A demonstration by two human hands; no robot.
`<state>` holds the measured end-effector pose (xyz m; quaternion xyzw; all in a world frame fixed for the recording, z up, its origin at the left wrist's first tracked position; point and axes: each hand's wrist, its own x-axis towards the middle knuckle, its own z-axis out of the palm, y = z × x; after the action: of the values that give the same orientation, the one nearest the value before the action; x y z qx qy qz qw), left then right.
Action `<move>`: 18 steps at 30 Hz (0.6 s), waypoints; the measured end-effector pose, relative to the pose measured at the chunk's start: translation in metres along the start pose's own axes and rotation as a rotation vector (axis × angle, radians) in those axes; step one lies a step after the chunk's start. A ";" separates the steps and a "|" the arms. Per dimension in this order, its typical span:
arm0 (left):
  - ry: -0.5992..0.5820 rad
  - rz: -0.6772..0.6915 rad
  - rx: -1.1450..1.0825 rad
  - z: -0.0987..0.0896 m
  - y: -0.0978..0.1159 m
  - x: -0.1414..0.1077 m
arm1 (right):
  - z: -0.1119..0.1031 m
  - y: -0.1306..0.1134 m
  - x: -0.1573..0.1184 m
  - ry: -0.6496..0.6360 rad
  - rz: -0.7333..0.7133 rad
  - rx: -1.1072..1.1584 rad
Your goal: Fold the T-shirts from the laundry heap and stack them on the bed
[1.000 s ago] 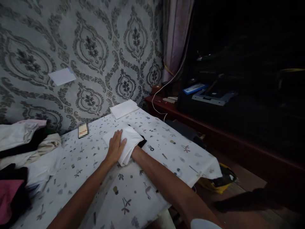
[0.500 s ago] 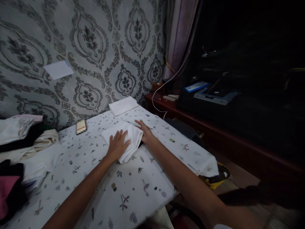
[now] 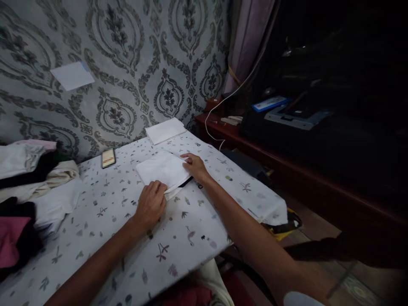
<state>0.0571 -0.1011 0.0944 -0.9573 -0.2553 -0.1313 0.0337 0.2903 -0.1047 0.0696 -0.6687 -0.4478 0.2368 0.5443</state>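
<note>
A folded white garment (image 3: pixel 162 168) lies flat on the patterned tablecloth, its exact kind not showing. A black strip (image 3: pixel 185 182) sticks out from beneath its right side. My left hand (image 3: pixel 151 202) is at the garment's near edge, fingers curled over and closed on the fabric. At the right edge my right hand (image 3: pixel 196 168) grips the cloth between thumb and fingers; part of the grip is hidden. Further back on the table rests a second folded white cloth (image 3: pixel 165 130).
Heaped clothes (image 3: pixel 57 204) cover the table's left side. A phone-like item (image 3: pixel 108 158), blurred out, lies near the wall. To the right, a white cable (image 3: pixel 207 123) hangs by a dark red cabinet (image 3: pixel 229 127). The table edge (image 3: pixel 191 272) runs close below my arms.
My left hand has slid from flat on top of the garment to its near edge, and its fingers have curled. My right hand's fingers have closed in on the right edge. The view has tilted slightly down.
</note>
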 end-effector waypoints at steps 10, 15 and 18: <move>-0.168 -0.027 -0.285 -0.020 -0.033 0.040 | -0.003 -0.024 -0.026 -0.010 -0.094 -0.676; -0.032 -0.359 -0.234 0.008 -0.089 0.124 | 0.016 -0.039 -0.040 -0.128 -0.396 -0.705; -0.040 -0.412 -0.210 0.028 -0.105 0.159 | 0.027 -0.038 -0.048 -0.287 -0.456 -0.697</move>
<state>0.1443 0.0704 0.1095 -0.8856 -0.4310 -0.1424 -0.0987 0.2328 -0.1315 0.0888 -0.6570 -0.7079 0.0359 0.2567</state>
